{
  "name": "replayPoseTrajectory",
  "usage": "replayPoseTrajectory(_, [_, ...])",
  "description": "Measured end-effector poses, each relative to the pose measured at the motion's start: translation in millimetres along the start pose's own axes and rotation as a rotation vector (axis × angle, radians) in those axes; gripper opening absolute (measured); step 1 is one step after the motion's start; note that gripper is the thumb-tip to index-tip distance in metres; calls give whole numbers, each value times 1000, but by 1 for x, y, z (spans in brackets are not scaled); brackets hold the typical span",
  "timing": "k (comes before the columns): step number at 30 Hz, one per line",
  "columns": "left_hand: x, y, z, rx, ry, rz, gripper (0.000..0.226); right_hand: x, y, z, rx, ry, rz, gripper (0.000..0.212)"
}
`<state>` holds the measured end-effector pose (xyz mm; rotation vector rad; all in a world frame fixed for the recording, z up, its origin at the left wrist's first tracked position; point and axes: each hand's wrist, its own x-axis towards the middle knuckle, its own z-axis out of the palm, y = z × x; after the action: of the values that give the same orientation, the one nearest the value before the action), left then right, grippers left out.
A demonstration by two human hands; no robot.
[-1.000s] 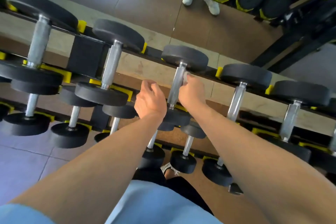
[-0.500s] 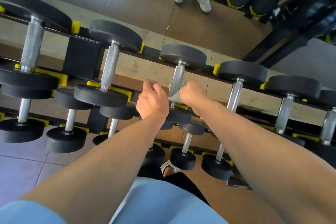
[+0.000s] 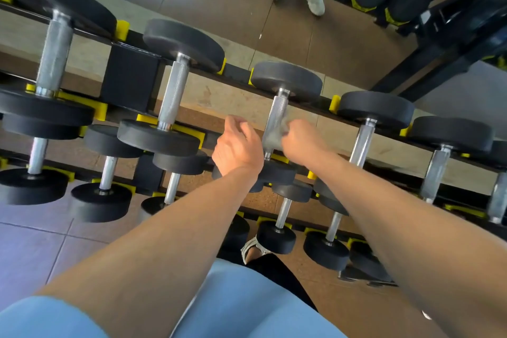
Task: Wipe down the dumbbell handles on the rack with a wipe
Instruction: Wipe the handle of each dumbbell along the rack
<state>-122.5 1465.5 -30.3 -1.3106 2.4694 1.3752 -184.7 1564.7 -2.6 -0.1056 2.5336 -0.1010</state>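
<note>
while the right hand [image 3: 300, 143] pinches a pale wipe [image 3: 275, 133] against a steel dumbbell handle [image 3: 275, 121], the left hand [image 3: 238, 148] hovers just left, fingers loosely curled, holding nothing. beyond both hands, the handle's dumbbell lies on the rack [image 3: 131, 82].

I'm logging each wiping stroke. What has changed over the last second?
The right hand, gripping the wipe, slid down the handle of the top-row dumbbell toward its near end. The left hand stayed loosely curled beside the handle, holding nothing. The dumbbells on the rack did not move.
</note>
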Motion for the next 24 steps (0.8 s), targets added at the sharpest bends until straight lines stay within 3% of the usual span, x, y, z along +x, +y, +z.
replayPoseTrajectory(2, [1, 1, 0, 1, -3, -4, 24, -16, 10, 4, -177, -150, -151, 13])
replayPoseTrajectory(4, [1, 0, 0, -2, -10, -6, 23, -22, 18, 4, -183, -202, -177, 15])
replayPoseTrajectory(6, [0, 0, 0, -12, -18, -6, 22, -4, 27, 0, 90, -193, -19, 17])
replayPoseTrajectory(7, [0, 0, 0, -16, -20, -4, 22, 9, 31, -7, 339, -137, 147, 16])
replayPoseTrajectory(9, [0, -1, 0, -19, -13, 3, 22, 32, 40, -19, 834, 79, 461, 24])
replayPoseTrajectory(11, [0, 0, 0, -17, -10, 7, 23, 43, 35, -20, 948, 212, 496, 29])
replayPoseTrajectory(13, [1, 1, 0, -23, -12, -7, 24, 35, 12, -12, 750, 144, 314, 21])
replayPoseTrajectory(15, [1, 0, 0, -31, -11, -21, 26, 17, 2, -2, 373, 37, 119, 19])
replayPoseTrajectory(17, [0, 0, 0, -31, -7, -18, 26, 2, 10, 2, 75, -170, -37, 22])
replayPoseTrajectory(19, [0, 1, 0, -33, -9, -12, 25, -9, 24, 1, 4, -316, -133, 22])
replayPoseTrajectory(20, [-1, 1, 0, -35, -12, -13, 25, -14, 28, -3, -2, -315, -155, 21])
replayPoseTrajectory(22, [-1, 0, 1, -39, -10, -16, 25, -22, 25, -12, 26, -128, -199, 21])
replayPoseTrajectory(24, [-1, -1, 0, -49, -6, -19, 24, -24, 18, -24, 8, 359, -351, 18])
